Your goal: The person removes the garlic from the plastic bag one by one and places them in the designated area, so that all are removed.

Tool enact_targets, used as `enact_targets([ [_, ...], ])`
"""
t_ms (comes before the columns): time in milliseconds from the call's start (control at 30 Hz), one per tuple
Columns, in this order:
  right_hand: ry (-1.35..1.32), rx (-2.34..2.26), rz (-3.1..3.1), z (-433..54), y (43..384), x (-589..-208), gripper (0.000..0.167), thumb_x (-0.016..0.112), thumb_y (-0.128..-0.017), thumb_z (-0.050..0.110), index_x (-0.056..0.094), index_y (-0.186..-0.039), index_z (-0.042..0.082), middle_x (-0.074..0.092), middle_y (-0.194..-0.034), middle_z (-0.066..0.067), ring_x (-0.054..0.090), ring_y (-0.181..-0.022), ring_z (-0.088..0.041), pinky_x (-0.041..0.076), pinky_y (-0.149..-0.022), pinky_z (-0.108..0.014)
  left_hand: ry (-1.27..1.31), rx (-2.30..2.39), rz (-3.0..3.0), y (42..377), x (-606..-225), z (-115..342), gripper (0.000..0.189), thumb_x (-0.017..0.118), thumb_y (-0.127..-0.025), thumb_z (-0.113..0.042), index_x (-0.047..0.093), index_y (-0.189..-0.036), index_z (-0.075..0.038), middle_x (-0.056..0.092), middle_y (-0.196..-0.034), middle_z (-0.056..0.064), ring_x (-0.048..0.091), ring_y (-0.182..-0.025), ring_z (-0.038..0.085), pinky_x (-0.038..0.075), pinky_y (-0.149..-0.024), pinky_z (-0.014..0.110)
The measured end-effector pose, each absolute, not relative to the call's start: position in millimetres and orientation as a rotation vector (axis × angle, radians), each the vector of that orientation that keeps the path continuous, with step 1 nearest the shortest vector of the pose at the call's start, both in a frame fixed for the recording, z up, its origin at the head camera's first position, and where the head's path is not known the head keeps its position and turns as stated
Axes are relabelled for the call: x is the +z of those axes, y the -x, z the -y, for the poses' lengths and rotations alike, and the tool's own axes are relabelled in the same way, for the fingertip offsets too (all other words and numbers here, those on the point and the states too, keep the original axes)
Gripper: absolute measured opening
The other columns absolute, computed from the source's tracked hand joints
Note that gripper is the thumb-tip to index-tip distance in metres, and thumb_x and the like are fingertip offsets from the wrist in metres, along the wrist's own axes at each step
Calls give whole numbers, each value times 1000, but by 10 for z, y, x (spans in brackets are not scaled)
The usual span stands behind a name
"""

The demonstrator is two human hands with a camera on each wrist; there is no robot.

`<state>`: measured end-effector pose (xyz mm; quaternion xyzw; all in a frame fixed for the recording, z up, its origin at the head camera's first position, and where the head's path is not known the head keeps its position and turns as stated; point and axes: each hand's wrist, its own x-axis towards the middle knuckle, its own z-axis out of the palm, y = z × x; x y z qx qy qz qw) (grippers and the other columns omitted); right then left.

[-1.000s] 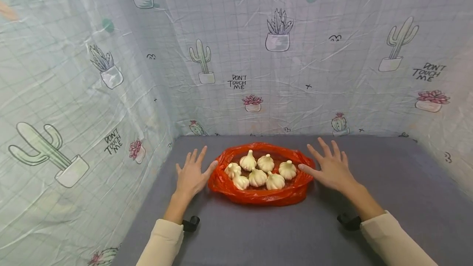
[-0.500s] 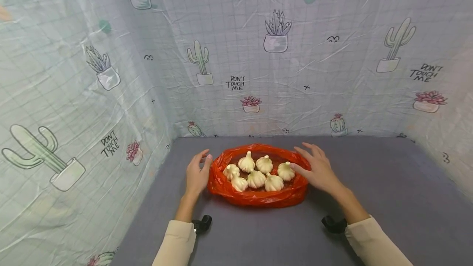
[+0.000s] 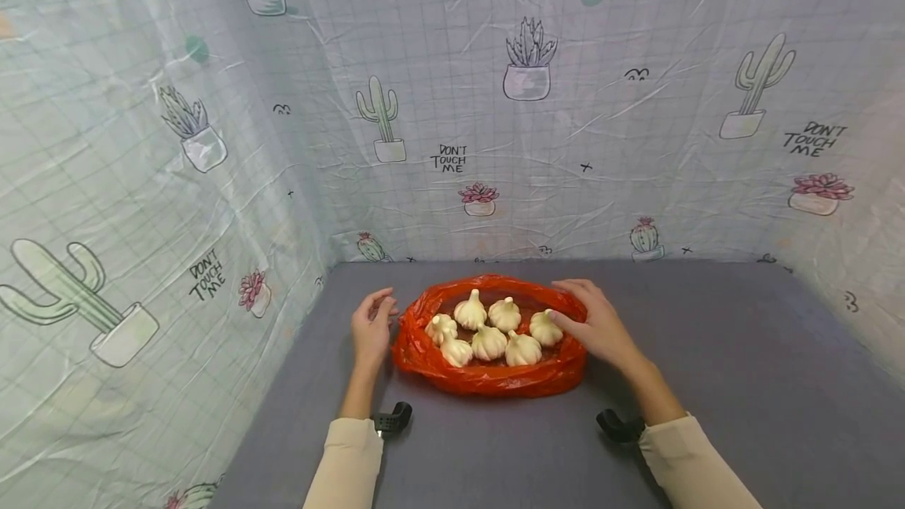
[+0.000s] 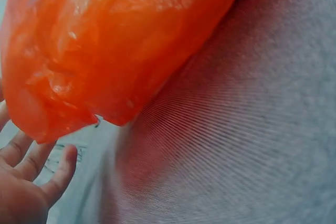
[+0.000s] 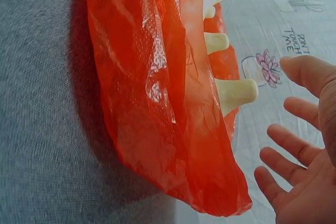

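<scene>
A red plastic bag lies wide-mouthed on the grey table, its rim rolled down into an oval. Several pale garlic bulbs sit inside, stems mostly upward. My left hand is just beside the bag's left end, fingers loosely bent and holding nothing. In the left wrist view, its fingers are close to the bag's crumpled end; whether they touch it I cannot tell. Over the bag's right end is my right hand, its thumb near the rightmost bulb. The right wrist view shows these fingers spread, apart from the red plastic.
The grey tabletop stretches to both sides and in front of the bag. Behind it and on the left hangs a pale sheet printed with cacti. A black strap mount is on the left wrist, another black mount on the right.
Both hands have come closer to the bag, the right one moving left over its rim. Their fingers, spread wide earlier, are now more bent. The bag and garlic stay about where they were.
</scene>
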<state>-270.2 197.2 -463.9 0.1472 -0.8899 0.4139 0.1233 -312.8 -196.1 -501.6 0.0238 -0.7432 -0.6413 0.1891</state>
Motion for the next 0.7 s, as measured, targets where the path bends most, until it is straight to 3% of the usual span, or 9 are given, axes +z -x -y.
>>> enact_targets([
  [133, -432, 1232, 2577, -1956, 2731, -4650, 50, 76, -92, 25, 63, -137, 8, 59, -135, -17, 54, -127, -40, 41, -107, -65, -91, -1927, 2058, 3142, -5072, 1970, 29, 60, -102, -13, 68, -127, 0, 67, -119, 30, 71, -87, 19, 60, -83, 42],
  [300, -437, 1249, 2586, -1951, 2775, -4648, 47, 75, -93, 26, 64, -134, 7, 62, -130, -19, 59, -118, -39, 46, -101, -60, -122, -2016, 2065, 3130, -5109, 1942, 30, 62, -101, -12, 67, -129, -1, 66, -124, 25, 67, -81, 8, 57, -72, 25],
  [433, -428, 1291, 2602, -1959, 2801, -4633, 46, 74, -95, 29, 64, -136, 9, 63, -129, -18, 61, -114, -37, 51, -96, -57, -98, -2042, 2089, 3115, -5126, 1928, 33, 64, -100, -13, 66, -130, 0, 66, -126, 23, 66, -82, 7, 56, -69, 23],
  [700, -442, 1369, 2632, -1968, 2808, -4668, 47, 74, -95, 25, 62, -137, 7, 64, -127, -18, 63, -113, -36, 54, -95, -55, -41, -2092, 2144, 3117, -5151, 1948, 32, 68, -97, -13, 69, -127, -3, 68, -125, 18, 66, -95, 10, 57, -76, 24],
])
